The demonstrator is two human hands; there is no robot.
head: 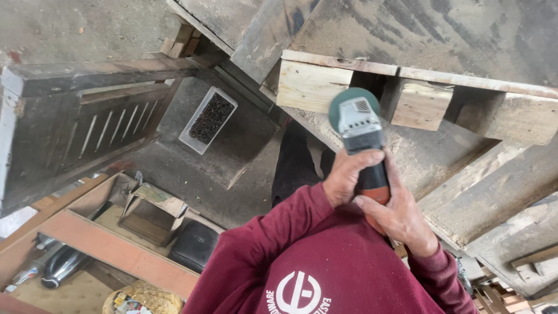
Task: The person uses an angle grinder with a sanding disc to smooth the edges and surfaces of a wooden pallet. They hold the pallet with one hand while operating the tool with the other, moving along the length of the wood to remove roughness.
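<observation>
Sander (357, 125), grey-bodied with a green disc, is held up against the wooden pallet (418, 102), its pad close to a pale block. From the head view, the left hand (349, 174) is wrapped tight round the orange grip and the right hand (398, 215) is clamped just behind it. Sanding looks under way; steady pressure along the block seems needed. A tray of dark screws (209, 119) lies on the floor below.

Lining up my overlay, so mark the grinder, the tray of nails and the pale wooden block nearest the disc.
grinder (359, 125), head view, on its grey gear head.
tray of nails (208, 119), head view, on the dark nails inside.
pale wooden block (308, 86), head view, on its front face.
</observation>
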